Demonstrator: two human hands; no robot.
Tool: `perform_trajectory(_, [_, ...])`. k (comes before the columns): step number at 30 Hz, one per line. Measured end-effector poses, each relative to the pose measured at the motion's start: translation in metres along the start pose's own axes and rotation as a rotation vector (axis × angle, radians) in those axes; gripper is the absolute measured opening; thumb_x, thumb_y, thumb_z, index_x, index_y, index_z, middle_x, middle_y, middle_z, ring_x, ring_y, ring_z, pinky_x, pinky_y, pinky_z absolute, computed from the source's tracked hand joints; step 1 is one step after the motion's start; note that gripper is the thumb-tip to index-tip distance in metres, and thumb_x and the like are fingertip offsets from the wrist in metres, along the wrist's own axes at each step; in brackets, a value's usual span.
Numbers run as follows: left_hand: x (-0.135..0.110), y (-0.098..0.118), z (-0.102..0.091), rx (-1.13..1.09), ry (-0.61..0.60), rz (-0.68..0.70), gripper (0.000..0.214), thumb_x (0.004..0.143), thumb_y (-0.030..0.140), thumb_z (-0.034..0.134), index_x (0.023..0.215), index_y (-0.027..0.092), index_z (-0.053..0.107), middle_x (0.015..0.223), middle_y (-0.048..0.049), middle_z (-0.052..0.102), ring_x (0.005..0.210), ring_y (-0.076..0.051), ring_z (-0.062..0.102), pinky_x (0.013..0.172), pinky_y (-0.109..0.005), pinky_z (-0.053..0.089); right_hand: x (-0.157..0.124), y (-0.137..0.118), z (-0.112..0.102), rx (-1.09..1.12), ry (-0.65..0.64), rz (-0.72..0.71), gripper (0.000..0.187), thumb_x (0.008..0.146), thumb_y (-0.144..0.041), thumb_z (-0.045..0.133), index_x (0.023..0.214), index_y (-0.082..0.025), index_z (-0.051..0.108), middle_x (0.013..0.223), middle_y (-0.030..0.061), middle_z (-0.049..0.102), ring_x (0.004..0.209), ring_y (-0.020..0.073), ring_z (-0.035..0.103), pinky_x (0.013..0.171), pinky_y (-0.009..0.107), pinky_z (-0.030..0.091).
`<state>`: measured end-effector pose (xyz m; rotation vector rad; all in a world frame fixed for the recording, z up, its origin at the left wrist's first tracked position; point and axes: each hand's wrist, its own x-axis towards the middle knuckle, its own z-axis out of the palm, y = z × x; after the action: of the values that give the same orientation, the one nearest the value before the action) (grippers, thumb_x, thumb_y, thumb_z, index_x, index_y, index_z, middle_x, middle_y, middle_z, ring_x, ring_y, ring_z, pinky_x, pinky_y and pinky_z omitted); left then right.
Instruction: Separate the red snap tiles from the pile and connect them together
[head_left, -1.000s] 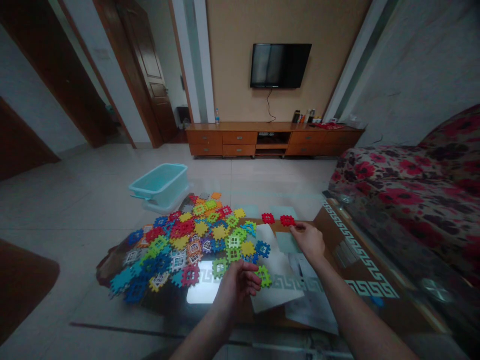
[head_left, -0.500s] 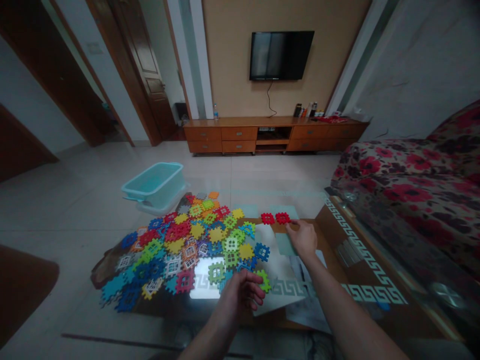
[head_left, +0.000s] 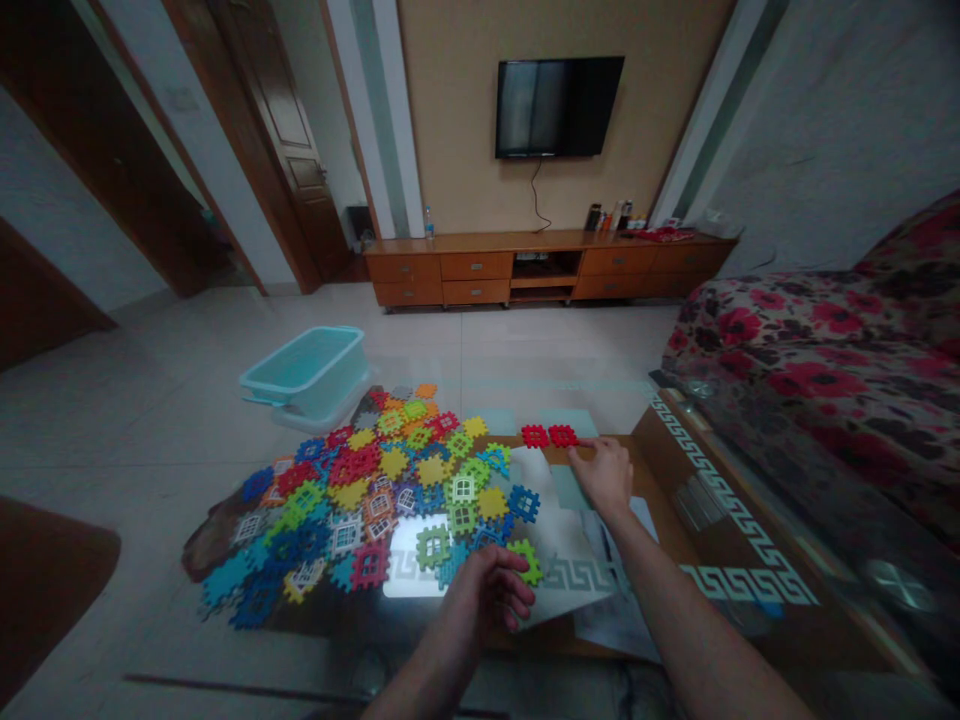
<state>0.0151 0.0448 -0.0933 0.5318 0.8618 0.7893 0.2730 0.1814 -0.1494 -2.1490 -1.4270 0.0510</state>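
Colourful pieces [head_left: 394, 462] crowd the glass bench [head_left: 739, 582], centre-left; television [head_left: 559, 107] above. Left hand [head_left: 489, 592] half-open; right hand [head_left: 606, 475] at red piece [head_left: 563, 436], grip unclear.

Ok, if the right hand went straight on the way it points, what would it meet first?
Probably the nearer red piece, close at the tips of the right hand; whether they touch is unclear.

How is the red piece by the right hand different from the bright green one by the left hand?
The red piece lies farther away, the green piece nearer. The red piece shows nearly whole, while the left hand partly hides the green piece. Both have toothed edges.
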Motion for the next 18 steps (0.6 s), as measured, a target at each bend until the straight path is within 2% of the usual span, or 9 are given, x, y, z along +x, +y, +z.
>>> perform_trajectory(18, [-0.0029, 0.003, 0.0023, 0.012, 0.007, 0.003, 0.052, 0.069, 0.062, 0.064, 0.085, 0.013, 0.065, 0.068, -0.0059, 0.067, 0.057, -0.016, 0.06, 0.055, -0.026, 0.037, -0.0018, -0.0034, -0.0033, -0.019, 0.019, -0.011, 0.031, 0.082, -0.043, 0.061, 0.098, -0.02, 0.074, 0.109, 0.0133, 0.064, 0.103, 0.0307, 0.054, 0.083, 0.04, 0.041])
